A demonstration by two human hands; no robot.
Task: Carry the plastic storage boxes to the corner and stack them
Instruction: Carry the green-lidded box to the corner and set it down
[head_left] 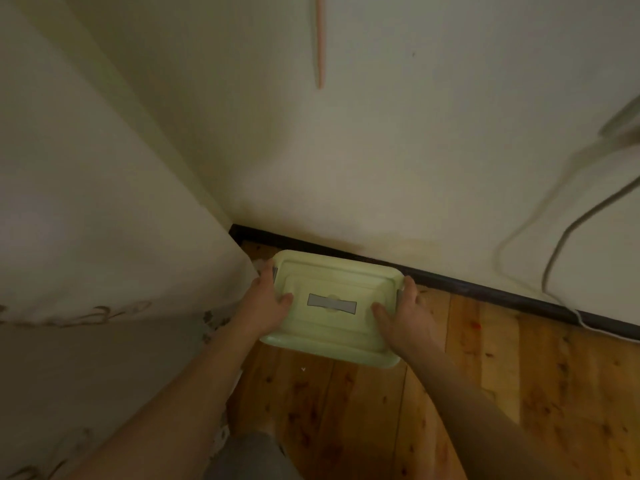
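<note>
A pale green plastic storage box [332, 278] with a grey handle [331, 303] set in its lid is in the corner, close to the dark baseboard. My left hand [268, 299] grips its left side, thumb on the lid. On the opposite side my right hand [403, 317] holds the box the same way, fingers over the edge by the grey clip. What lies under the box is hidden.
A white wall with a dark baseboard [450, 282] runs behind the box. A bed with a patterned cover [104, 271] fills the left. White cables [554, 258] hang down the wall at right. The wooden floor [485, 393] stretches right and toward me.
</note>
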